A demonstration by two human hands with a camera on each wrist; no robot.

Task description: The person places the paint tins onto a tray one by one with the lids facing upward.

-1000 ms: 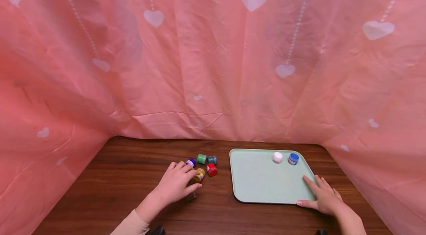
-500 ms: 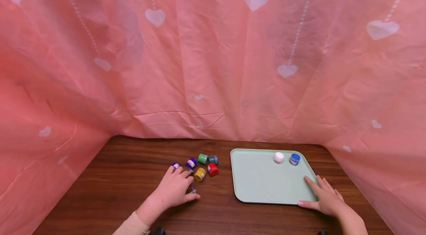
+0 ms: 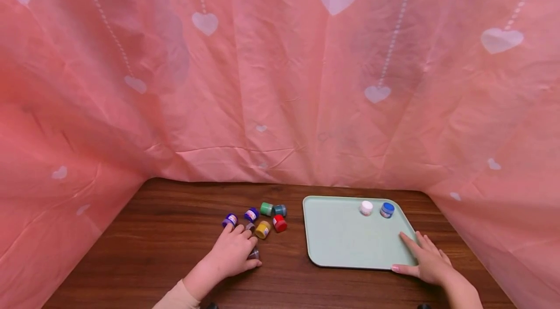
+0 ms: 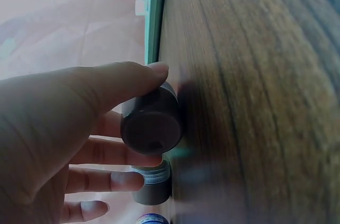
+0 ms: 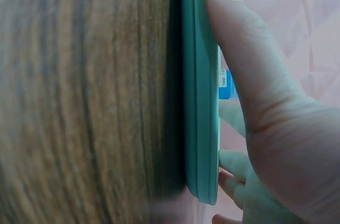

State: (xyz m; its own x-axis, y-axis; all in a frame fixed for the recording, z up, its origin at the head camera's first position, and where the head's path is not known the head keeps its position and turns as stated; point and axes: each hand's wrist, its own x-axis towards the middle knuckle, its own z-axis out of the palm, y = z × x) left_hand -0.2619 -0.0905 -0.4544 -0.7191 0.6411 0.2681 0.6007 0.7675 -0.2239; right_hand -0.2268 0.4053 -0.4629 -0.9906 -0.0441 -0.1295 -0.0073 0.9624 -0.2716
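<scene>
My left hand (image 3: 229,253) is at a dark paint jar (image 4: 153,123) that lies on its side on the table. In the left wrist view the thumb lies along one side of this jar and the fingers reach behind the other, holding it between them. A second dark jar (image 4: 152,188) lies just past the fingertips. Near this hand are two violet-blue jars, one (image 3: 230,220) at the fingertips and one (image 3: 251,214) farther back, and a yellow jar (image 3: 263,229). My right hand (image 3: 426,259) rests with extended fingers on the near right corner of a pale green tray (image 3: 341,246).
A red jar (image 3: 279,223), a green jar (image 3: 266,209) and a teal jar (image 3: 279,210) lie left of the tray. On the tray's far right part stand a white jar (image 3: 366,208) and a blue jar (image 3: 387,210). A pink curtain (image 3: 280,105) hangs behind the wooden table (image 3: 144,241).
My left hand has drawn back slightly to the left and toward me, away from the yellow jar. Both violet-blue jars and the dark jars now show. My right hand stays on the tray.
</scene>
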